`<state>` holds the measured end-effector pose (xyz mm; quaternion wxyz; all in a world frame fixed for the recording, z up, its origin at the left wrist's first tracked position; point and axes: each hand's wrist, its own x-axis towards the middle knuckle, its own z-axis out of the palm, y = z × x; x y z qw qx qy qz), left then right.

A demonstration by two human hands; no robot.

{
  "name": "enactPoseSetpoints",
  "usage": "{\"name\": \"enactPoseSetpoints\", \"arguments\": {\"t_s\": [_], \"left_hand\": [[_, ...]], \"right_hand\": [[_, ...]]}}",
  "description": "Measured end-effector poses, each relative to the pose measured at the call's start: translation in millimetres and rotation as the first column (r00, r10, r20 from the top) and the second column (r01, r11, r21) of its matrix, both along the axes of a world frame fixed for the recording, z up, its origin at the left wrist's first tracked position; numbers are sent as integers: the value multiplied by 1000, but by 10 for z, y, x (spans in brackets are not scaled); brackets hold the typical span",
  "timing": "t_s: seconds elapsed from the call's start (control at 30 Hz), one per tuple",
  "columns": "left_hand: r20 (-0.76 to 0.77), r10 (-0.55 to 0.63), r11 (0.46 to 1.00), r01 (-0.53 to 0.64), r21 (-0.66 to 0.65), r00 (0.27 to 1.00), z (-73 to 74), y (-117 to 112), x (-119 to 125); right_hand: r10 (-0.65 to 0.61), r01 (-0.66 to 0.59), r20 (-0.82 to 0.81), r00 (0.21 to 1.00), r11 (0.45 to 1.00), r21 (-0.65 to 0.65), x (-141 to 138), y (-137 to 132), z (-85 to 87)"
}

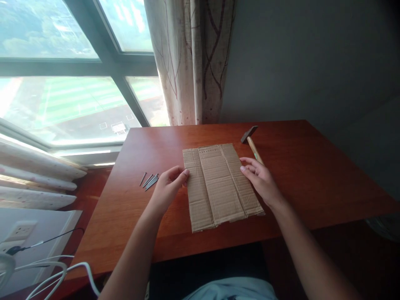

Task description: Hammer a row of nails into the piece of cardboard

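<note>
A flat piece of brown corrugated cardboard (218,185) lies in the middle of the reddish wooden table (312,175). My left hand (168,185) rests at its left edge, fingers curled with the fingertips touching the card. On the right edge sits my right hand (259,177), fingers stretched out flat on the cardboard. A hammer (251,141) with a wooden handle and dark head lies just beyond my right hand. Several long steel nails (150,180) lie loose on the table left of my left hand.
A large window (71,83) and a patterned curtain (193,62) stand behind the table. White cables (59,271) and a wall socket (18,231) are at the lower left. A grey wall runs along the right.
</note>
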<state>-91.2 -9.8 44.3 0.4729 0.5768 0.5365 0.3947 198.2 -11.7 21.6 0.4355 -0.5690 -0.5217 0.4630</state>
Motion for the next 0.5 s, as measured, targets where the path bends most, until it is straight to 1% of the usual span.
{"name": "enactPoseSetpoints", "arguments": {"t_s": [0.1, 0.17, 0.27, 0.33, 0.4, 0.43, 0.5], "left_hand": [[-20, -9, 1000, 10, 10, 1000, 15, -2, 7], [-15, -4, 1000, 4, 18, 1000, 5, -3, -9], [-11, 40, 999, -39, 32, 999, -44, -15, -87], [-50, 89, 995, -87, 54, 995, -93, -28, -175], [-129, 149, 986, -137, 93, 980, -147, -42, -286], [-187, 177, 980, -156, 119, 966, -171, -50, -346], [-347, 237, 966, -181, 185, 907, -206, -69, -468]], "right_hand": [[3, -3, 9, 1000, 1000, 2, -2, 4, -9], [-2, 1, 52, 999, 1000, 28, 11, 8, -25], [-33, 23, 117, 993, 996, 84, 72, 17, -52], [-62, 49, 133, 989, 994, 96, 147, 32, -66], [-138, 110, 200, 970, 983, 145, 242, 56, -75], [-205, 153, 268, 941, 967, 203, 294, 71, -78], [-356, 212, 427, 831, 913, 349, 394, 107, -86]]}}
